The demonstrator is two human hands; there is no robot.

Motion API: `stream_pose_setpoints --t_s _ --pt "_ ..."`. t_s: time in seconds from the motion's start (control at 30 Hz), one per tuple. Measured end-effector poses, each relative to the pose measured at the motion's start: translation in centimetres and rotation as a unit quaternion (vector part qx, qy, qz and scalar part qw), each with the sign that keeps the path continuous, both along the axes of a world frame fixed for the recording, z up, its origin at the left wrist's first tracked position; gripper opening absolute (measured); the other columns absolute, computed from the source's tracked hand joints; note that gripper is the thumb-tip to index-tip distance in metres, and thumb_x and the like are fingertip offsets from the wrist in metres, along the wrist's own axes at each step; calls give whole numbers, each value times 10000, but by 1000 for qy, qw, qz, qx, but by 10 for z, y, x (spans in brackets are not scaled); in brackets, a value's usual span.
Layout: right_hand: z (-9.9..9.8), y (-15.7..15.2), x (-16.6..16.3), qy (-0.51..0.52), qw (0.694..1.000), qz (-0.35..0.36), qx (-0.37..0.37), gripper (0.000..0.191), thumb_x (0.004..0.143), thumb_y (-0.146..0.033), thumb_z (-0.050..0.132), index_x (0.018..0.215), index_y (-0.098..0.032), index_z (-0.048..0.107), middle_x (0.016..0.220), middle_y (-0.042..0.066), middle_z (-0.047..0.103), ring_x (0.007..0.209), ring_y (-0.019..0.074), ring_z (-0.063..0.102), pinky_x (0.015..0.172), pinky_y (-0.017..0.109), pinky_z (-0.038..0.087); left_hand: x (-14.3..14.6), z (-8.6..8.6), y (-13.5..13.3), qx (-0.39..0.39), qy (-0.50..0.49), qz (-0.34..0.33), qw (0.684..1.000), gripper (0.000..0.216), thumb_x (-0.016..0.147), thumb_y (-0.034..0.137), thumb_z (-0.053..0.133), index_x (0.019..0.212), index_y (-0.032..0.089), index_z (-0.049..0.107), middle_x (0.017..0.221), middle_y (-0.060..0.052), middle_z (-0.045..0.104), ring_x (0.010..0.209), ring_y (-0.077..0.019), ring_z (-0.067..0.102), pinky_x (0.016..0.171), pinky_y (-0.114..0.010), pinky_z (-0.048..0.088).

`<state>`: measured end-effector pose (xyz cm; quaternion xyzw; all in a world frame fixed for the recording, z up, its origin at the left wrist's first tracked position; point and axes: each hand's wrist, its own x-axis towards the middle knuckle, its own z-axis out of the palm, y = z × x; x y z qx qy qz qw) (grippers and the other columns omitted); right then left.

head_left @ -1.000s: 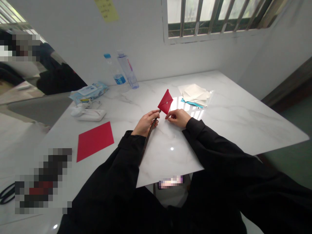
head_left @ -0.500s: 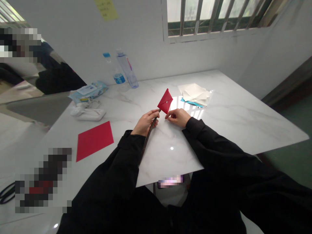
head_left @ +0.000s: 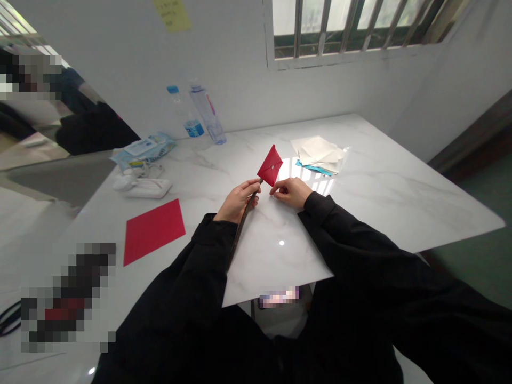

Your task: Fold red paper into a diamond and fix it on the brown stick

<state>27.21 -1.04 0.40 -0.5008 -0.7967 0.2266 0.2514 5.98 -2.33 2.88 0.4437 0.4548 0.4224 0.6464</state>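
Observation:
A folded red paper square (head_left: 270, 165) with a small pin at its centre stands on the tip of a thin dark stick (head_left: 240, 229). My left hand (head_left: 237, 201) is closed round the stick just below the paper. My right hand (head_left: 290, 192) pinches the paper's lower corner with fingers curled. Both hands hover just above the white marble table (head_left: 360, 197).
A flat red paper sheet (head_left: 153, 230) lies at the left. Two water bottles (head_left: 203, 113), a wipes packet (head_left: 143, 150) and a white tray (head_left: 144, 186) sit at the back left. A stack of pale paper sheets (head_left: 319, 153) lies behind the hands. A mirror leans at the far left.

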Motion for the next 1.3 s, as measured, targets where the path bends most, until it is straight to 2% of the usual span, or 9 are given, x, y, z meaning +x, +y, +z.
stream_pose_setpoints --t_s 1.3 --pt "0 0 0 -9 1000 0 -1 220 871 -162 675 1011 -205 839 718 -3 700 626 115 551 673 242 376 0 -1 1 -1 -3 0 1000 371 770 296 833 1088 158 701 868 -9 625 577 -63 530 497 -186 397"
